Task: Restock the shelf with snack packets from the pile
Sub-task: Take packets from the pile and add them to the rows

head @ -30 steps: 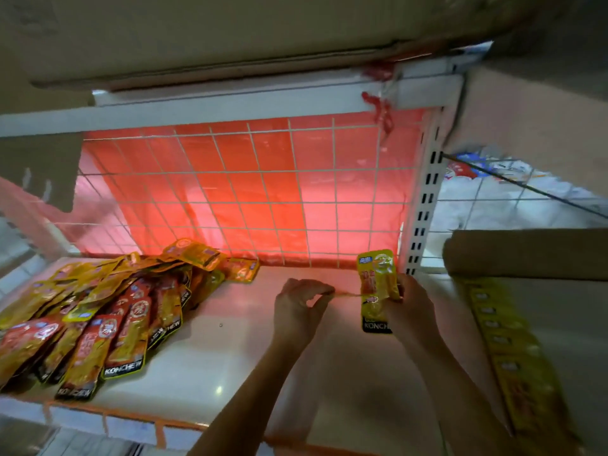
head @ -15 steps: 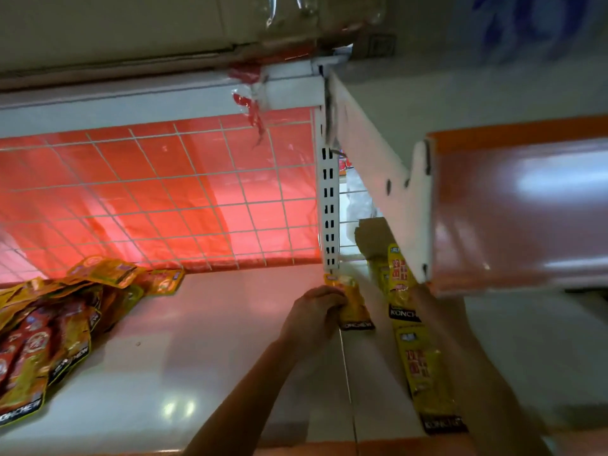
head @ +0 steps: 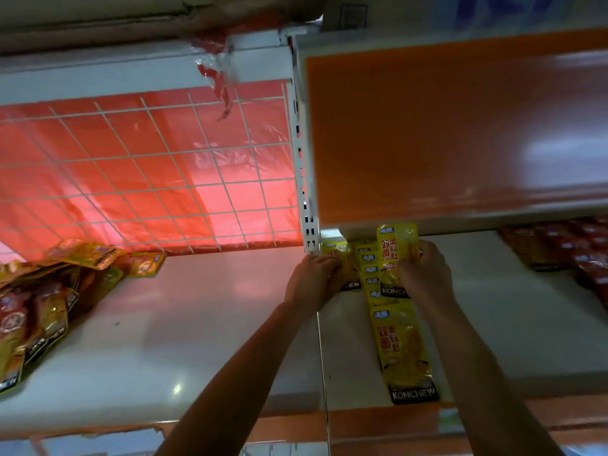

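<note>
left hand (head: 312, 281): grips low yellow packet (head: 340, 260) | right hand (head: 426, 278): holds upright yellow packet (head: 394, 248) | both at packet row (head: 403, 350)

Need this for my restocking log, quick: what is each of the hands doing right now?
Left hand: grips a flat yellow foil snack packet.
Right hand: holds a second yellow foil snack packet, upright.

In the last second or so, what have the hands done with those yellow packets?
Both hands moved right, past the post. The right hand carried its packet there and now holds it upright at the back of the row. The left hand now grips a second packet beside the post. The pile on the left stayed put.
</note>
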Tool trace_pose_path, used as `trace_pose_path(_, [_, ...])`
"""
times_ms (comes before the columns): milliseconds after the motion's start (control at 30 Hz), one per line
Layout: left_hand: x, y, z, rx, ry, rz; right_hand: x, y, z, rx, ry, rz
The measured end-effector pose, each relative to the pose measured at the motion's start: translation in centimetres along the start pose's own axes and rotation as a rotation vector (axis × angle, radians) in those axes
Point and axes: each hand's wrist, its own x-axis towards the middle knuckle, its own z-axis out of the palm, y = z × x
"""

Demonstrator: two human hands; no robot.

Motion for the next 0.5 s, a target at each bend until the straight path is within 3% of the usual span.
trace_pose_path(167, [-0.1,0.3,0.0,-0.006,0.021,0.012,0.0,-0.2,0.6,-0.065,-0.005,-0.048])
trace_pose_path(267, [-0.7,1.3,-0.3,-0.107,0.167,-0.048,-0.1,-0.6,1.2,-0.067,-0.012,-0.104])
trace_pose_path(333, [-1.0,2.5,-0.9,-0.255,0.256,-0.132,-0.4,-0.9,1.8,-0.036,-0.034,-0.133])
trace_pose_path(500, [-0.7,4.5,-2.2,-0.85,0.152,-0.443,-1.4,-1.8,3.8,-0.062,-0.13,-0.247])
